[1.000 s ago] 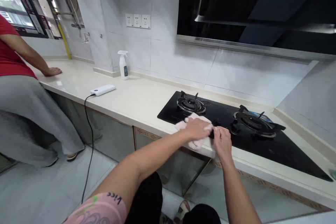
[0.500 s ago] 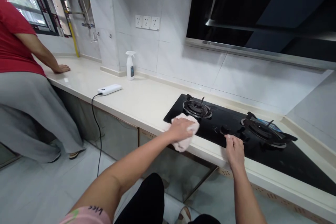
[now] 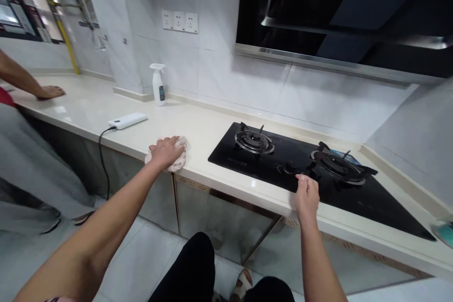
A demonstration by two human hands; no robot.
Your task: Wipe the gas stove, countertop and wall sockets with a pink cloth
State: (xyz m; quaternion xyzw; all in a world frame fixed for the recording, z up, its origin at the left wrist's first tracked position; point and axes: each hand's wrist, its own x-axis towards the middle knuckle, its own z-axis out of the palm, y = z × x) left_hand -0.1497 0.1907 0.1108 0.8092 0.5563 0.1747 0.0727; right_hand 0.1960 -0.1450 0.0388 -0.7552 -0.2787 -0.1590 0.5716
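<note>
My left hand [image 3: 163, 150] is closed on a pale pink cloth [image 3: 178, 160] and presses it onto the cream countertop [image 3: 198, 139], left of the black gas hob [image 3: 304, 170]. My right hand [image 3: 306, 194] rests on the counter's front edge at the hob's near side, fingers curled down over the edge, holding nothing. The hob has two burners, a left burner [image 3: 254, 139] and a right burner [image 3: 336, 165], with knobs [image 3: 290, 168] between them.
A white spray bottle [image 3: 157, 85] stands by the wall. A white power bank [image 3: 128, 120] lies on the counter with its black cable hanging down. Another person's hand [image 3: 49, 91] leans on the counter at far left. A range hood [image 3: 339, 14] hangs above the hob.
My left hand slid the cloth leftward, off the hob and onto the bare countertop. My right hand stayed at the counter's front edge by the hob.
</note>
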